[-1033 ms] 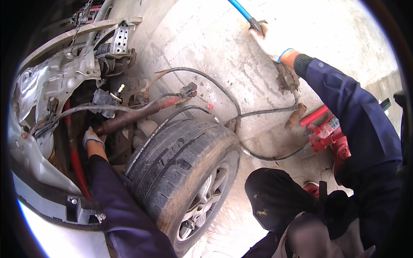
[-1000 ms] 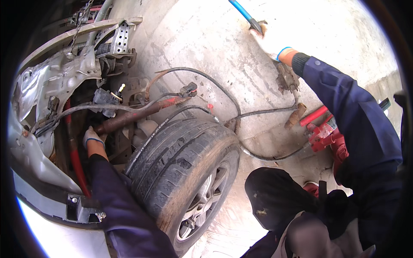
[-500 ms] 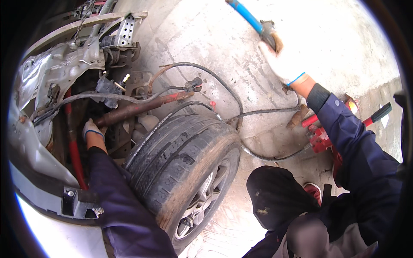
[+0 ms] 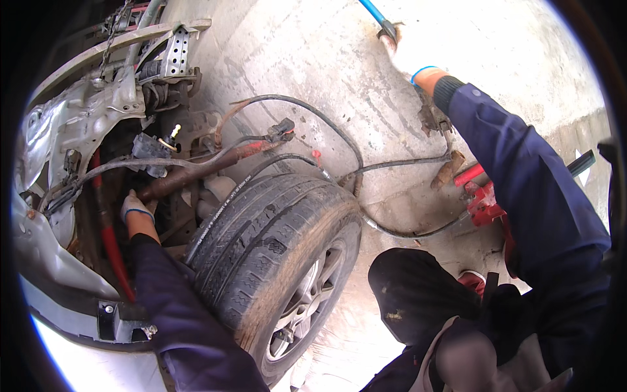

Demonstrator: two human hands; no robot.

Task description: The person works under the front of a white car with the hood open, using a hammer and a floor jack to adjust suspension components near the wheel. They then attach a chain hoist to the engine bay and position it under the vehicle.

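Observation:
My left hand (image 4: 138,206), in a pale glove, is closed at the lower end of a rusty red hydraulic cylinder (image 4: 196,174). The cylinder slants from the exposed car body up over the tyre (image 4: 261,242); part of my grip is hidden behind its end. At the top, my right hand (image 4: 403,57), also pale-gloved and washed out by glare, is closed at the dark-headed end of a blue-handled tool (image 4: 373,11). The tool's far end runs out of view, and its exact kind is unclear.
Opened bodywork (image 4: 85,124) fills the left side, with a red bar (image 4: 112,251) inside it. A black hose (image 4: 326,117) loops over the concrete floor to a red hand pump (image 4: 484,204). Beside it lies a short rusty pipe (image 4: 448,171).
My right hand and the blue-handled tool have moved up and to the left, away from me. My left hand stays at the cylinder's end. The view has shifted slightly.

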